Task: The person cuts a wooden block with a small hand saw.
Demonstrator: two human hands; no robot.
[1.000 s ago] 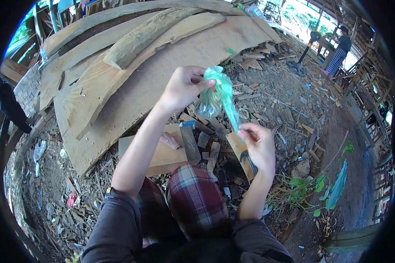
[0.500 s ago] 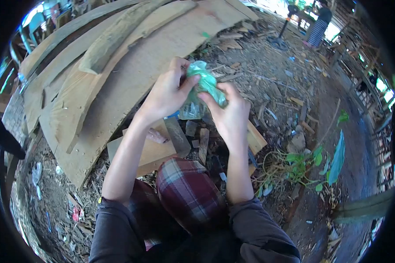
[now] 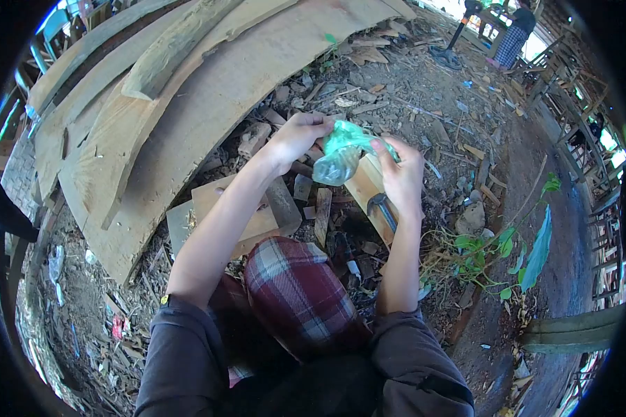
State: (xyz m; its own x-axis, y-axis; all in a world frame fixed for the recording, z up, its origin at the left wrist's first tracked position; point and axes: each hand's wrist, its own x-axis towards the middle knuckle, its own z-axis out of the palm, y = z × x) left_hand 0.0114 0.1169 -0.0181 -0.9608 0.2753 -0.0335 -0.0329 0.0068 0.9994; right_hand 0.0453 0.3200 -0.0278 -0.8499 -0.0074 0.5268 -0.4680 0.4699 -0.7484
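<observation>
A thin green plastic bag (image 3: 348,137) is stretched between my two hands at chest height. My left hand (image 3: 298,142) pinches its left edge between thumb and fingers. On the other side, my right hand (image 3: 402,172) grips the twisted right end. A clear, bulging lower part (image 3: 336,167) hangs under the green plastic; its contents are too blurred to name. Below my right hand, a hammer (image 3: 382,208) lies on a light wooden plank (image 3: 366,182). Wooden blocks (image 3: 247,226) sit on the ground below my left forearm, in front of my knees.
Large curved wooden boards (image 3: 209,132) lie at the left. Wood chips and litter cover the dirt ground (image 3: 424,139). A leafy green plant (image 3: 532,257) grows at the right, near a wooden post (image 3: 574,330). In the far background a person (image 3: 513,42) is partly visible.
Both hands have moved down and right and spread apart. The bunched green bag is now opened out, its clear bulging part showing. The hammer and more of the plank have come into sight.
</observation>
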